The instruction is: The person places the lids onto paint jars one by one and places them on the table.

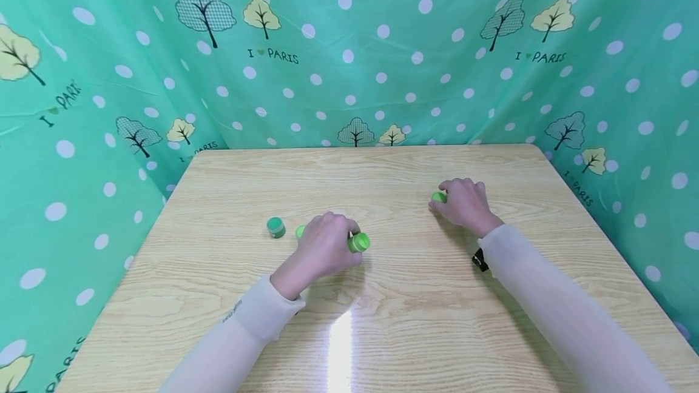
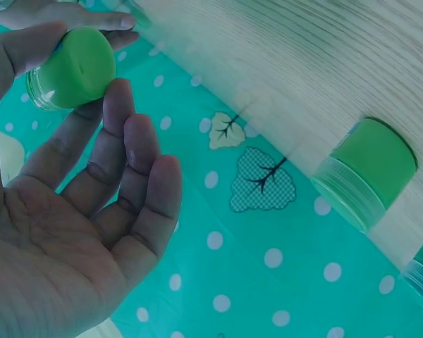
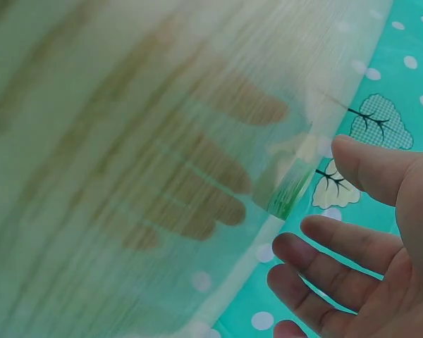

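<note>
My left hand (image 1: 327,241) grips a small light green jar (image 1: 358,242) between thumb and fingers, above the table. In the left wrist view that jar (image 2: 77,67) shows a smooth green end and a clear collar. Partly hidden behind the left hand is another light green jar (image 1: 300,231). Left of it stands a dark green jar (image 1: 275,227). My right hand (image 1: 464,202) is farther off to the right, thumb and fingers spread about a light green jar (image 1: 438,197). From the right wrist, this jar (image 3: 290,191) appears just beyond the relaxed fingertips, with a gap visible.
A light wooden table (image 1: 404,320) lies under both hands, with a bright glare streak near the front. Green polka-dot cloth (image 1: 349,47) with printed trees hangs behind the table and along both sides. A small black object (image 1: 480,260) shows beneath the right wrist.
</note>
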Action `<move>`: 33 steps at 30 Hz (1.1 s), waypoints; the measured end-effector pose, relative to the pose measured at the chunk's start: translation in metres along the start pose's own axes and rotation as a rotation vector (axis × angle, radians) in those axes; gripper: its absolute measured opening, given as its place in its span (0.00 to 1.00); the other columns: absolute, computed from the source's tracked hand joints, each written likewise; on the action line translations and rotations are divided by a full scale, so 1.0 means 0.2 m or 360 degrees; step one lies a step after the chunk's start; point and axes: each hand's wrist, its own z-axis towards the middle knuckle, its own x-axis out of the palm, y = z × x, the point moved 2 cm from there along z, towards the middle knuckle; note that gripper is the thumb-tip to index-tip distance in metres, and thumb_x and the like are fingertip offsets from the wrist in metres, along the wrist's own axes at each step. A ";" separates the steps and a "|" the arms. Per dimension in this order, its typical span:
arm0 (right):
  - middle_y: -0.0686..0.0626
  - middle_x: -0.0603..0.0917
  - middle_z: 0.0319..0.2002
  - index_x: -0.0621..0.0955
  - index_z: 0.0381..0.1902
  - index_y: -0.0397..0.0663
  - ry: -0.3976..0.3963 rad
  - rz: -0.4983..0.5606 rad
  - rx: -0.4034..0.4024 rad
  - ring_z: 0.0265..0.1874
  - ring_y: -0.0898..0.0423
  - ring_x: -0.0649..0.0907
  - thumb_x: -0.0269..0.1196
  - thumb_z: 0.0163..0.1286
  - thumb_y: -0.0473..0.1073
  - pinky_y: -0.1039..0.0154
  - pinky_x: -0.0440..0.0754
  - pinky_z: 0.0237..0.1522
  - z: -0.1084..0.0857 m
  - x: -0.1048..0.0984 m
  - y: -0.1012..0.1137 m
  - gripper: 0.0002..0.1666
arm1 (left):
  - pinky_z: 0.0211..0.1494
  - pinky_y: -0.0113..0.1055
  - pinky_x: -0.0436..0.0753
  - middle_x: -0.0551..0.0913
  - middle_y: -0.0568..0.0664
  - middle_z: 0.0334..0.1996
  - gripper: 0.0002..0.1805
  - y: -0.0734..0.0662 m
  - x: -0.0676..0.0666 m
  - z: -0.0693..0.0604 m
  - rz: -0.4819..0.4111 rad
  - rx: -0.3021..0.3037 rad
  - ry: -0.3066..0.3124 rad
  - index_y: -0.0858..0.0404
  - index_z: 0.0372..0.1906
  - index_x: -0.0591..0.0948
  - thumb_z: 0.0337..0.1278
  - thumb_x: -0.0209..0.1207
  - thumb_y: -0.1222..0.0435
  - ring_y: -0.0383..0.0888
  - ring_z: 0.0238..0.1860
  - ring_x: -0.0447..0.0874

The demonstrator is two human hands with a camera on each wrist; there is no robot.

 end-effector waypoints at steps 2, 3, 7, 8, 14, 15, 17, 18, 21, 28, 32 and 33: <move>0.34 0.82 0.58 0.79 0.63 0.35 0.0007 -0.0011 0.0007 0.50 0.38 0.78 0.69 0.68 0.55 0.45 0.67 0.49 0.01 0.01 0.00 0.35 | 0.40 0.37 0.75 0.79 0.39 0.24 0.09 0.00 0.00 0.00 0.0005 -0.0001 0.0001 0.53 0.31 0.89 0.38 0.73 0.65 0.42 0.30 0.74; 0.34 0.82 0.57 0.79 0.63 0.35 0.0012 -0.0014 0.0009 0.49 0.38 0.78 0.69 0.68 0.54 0.45 0.67 0.49 0.01 0.01 0.00 0.35 | 0.40 0.37 0.75 0.80 0.39 0.24 0.09 0.00 0.00 0.00 0.0003 0.0001 0.0001 0.53 0.31 0.89 0.38 0.73 0.65 0.42 0.30 0.74; 0.34 0.83 0.56 0.80 0.62 0.35 0.0032 -0.0028 0.0011 0.45 0.40 0.78 0.69 0.69 0.54 0.46 0.67 0.47 0.02 0.01 -0.01 0.34 | 0.38 0.36 0.75 0.81 0.39 0.24 0.10 -0.01 0.01 0.00 0.0009 0.0021 0.0000 0.54 0.32 0.90 0.38 0.73 0.65 0.41 0.29 0.74; 0.34 0.83 0.56 0.80 0.62 0.35 0.0037 -0.0032 0.0011 0.45 0.40 0.78 0.69 0.69 0.53 0.46 0.67 0.47 0.02 0.01 -0.01 0.34 | 0.38 0.37 0.75 0.82 0.39 0.24 0.10 -0.01 0.01 0.00 0.0013 0.0031 -0.0004 0.54 0.33 0.90 0.38 0.73 0.64 0.41 0.28 0.75; 0.35 0.83 0.55 0.80 0.62 0.36 0.0065 -0.0044 0.0034 0.44 0.41 0.77 0.69 0.69 0.52 0.47 0.66 0.46 0.04 0.03 -0.02 0.32 | 0.40 0.39 0.76 0.84 0.41 0.26 0.12 -0.01 0.03 0.00 0.0036 0.0057 -0.0007 0.54 0.36 0.91 0.39 0.74 0.63 0.42 0.30 0.75; 0.35 0.83 0.55 0.80 0.62 0.36 0.0069 -0.0045 0.0043 0.44 0.41 0.77 0.69 0.69 0.52 0.47 0.66 0.47 0.04 0.03 -0.02 0.31 | 0.40 0.39 0.76 0.84 0.41 0.27 0.12 -0.01 0.03 0.00 0.0036 0.0057 -0.0004 0.54 0.36 0.91 0.39 0.74 0.63 0.42 0.30 0.75; 0.36 0.83 0.55 0.81 0.61 0.37 0.0074 -0.0050 0.0056 0.46 0.41 0.78 0.69 0.69 0.51 0.47 0.66 0.48 0.04 0.03 -0.02 0.30 | 0.40 0.39 0.76 0.83 0.40 0.26 0.12 -0.01 0.03 0.00 0.0038 0.0067 -0.0005 0.54 0.36 0.90 0.39 0.74 0.63 0.42 0.30 0.75; 0.36 0.83 0.55 0.81 0.61 0.37 0.0075 -0.0051 0.0059 0.47 0.41 0.78 0.69 0.70 0.50 0.47 0.66 0.48 0.04 0.04 -0.02 0.29 | 0.40 0.38 0.76 0.83 0.39 0.25 0.11 -0.01 0.03 0.00 0.0040 0.0071 -0.0006 0.54 0.35 0.90 0.39 0.74 0.63 0.42 0.29 0.74; 0.36 0.83 0.57 0.81 0.61 0.37 0.0072 -0.0060 0.0061 0.49 0.39 0.79 0.69 0.70 0.49 0.46 0.66 0.49 0.04 0.04 -0.02 0.28 | 0.38 0.37 0.74 0.80 0.38 0.22 0.09 -0.01 0.04 0.00 0.0029 0.0081 0.0000 0.53 0.32 0.89 0.39 0.74 0.64 0.41 0.26 0.72; 0.36 0.83 0.58 0.81 0.60 0.37 0.0039 -0.0046 0.0047 0.51 0.38 0.79 0.69 0.69 0.48 0.45 0.65 0.50 0.03 0.03 -0.01 0.28 | 0.37 0.37 0.73 0.76 0.36 0.19 0.09 -0.02 0.04 0.00 0.0004 0.0068 0.0019 0.52 0.28 0.86 0.38 0.74 0.65 0.41 0.24 0.70; 0.36 0.83 0.57 0.82 0.60 0.37 0.0011 -0.0013 0.0019 0.52 0.38 0.80 0.70 0.69 0.49 0.45 0.65 0.51 0.01 0.02 0.02 0.28 | 0.38 0.37 0.73 0.76 0.36 0.19 0.09 -0.01 0.04 0.00 -0.0005 0.0057 0.0019 0.52 0.28 0.85 0.39 0.74 0.64 0.41 0.24 0.71; 0.36 0.83 0.57 0.82 0.60 0.37 0.0008 -0.0012 0.0009 0.52 0.38 0.80 0.70 0.69 0.49 0.44 0.65 0.51 0.01 0.02 0.03 0.28 | 0.37 0.37 0.73 0.76 0.36 0.19 0.09 -0.01 0.04 0.00 -0.0004 0.0058 0.0018 0.52 0.28 0.85 0.39 0.74 0.64 0.41 0.24 0.70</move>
